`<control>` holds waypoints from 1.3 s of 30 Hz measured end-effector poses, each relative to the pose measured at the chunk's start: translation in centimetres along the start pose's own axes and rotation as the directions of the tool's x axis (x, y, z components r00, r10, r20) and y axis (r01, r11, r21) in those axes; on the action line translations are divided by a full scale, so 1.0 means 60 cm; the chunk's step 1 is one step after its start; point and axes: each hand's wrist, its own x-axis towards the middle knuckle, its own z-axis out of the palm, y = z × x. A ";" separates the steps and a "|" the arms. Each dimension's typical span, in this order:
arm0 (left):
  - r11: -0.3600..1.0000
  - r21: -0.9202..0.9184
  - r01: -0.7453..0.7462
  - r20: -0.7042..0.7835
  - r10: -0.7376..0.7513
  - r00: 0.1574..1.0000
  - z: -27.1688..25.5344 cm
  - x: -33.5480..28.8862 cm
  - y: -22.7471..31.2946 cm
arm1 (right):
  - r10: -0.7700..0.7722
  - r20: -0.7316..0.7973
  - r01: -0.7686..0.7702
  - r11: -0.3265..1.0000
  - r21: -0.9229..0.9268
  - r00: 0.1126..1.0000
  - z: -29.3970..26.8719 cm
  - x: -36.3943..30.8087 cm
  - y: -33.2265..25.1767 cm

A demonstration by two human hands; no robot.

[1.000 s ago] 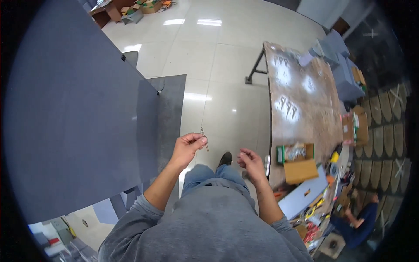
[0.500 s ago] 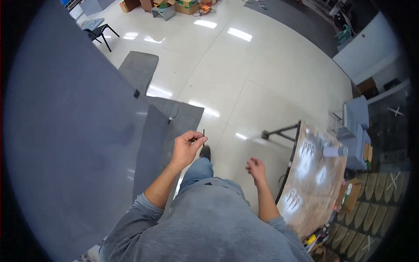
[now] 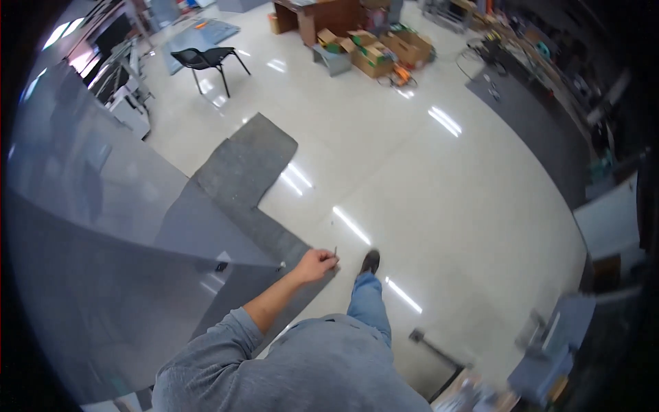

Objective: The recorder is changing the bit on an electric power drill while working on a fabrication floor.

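The left hand (image 3: pixel 318 265) is nearly closed, its thumb and fingertips pinched together around a small, thin, dark rod (image 3: pixel 336 252). The rod stands roughly upright, its upper end poking out above the fingertips; the lower part is mostly hidden by them. The right hand is out of view, so I cannot tell how far open it is or what it has hold of.

The containers are grouped at the far side of the pale floor (image 3: pixel 446 185). A large brown cardboard box (image 3: pixel 408 49) stands with its top open; what lies inside is too small to tell. Just in front and to the left is a smaller cardboard box (image 3: pixel 372 67) with green patches, also open at the top, its contents unclear. Further left, another open box (image 3: pixel 329 39) shows green and yellow at its mouth, just above a grey metal stand (image 3: pixel 333 62). An orange tool (image 3: pixel 400 75) lies on the floor beside the boxes, and a brown wooden table (image 3: pixel 317 20) stands behind them.

A black chair (image 3: pixel 213 58) is to the left of this group. Nearer, a dark grey mat (image 3: pixel 240 161) runs alongside a large grey panel (image 3: pixel 89 295). At the lower right, a grey metal case (image 3: pixel 570 323), blurred, sits near the corner of a table (image 3: pixel 504 402).
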 end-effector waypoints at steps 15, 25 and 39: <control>0.448 0.049 0.893 -0.381 -0.818 0.431 -0.237 0.163 -0.286 | 0.499 0.043 -0.311 0.468 0.827 0.865 -0.726 1.314 -0.087; 0.483 0.351 0.802 -0.432 -0.677 0.596 -0.508 0.536 -0.151 | 0.520 0.381 -0.630 0.476 0.614 0.765 -0.656 1.647 -0.288; 0.782 -0.019 0.623 -0.589 -0.512 0.625 -1.075 1.184 0.214 | -0.298 0.325 0.373 0.905 -0.202 0.898 -0.542 2.108 -0.101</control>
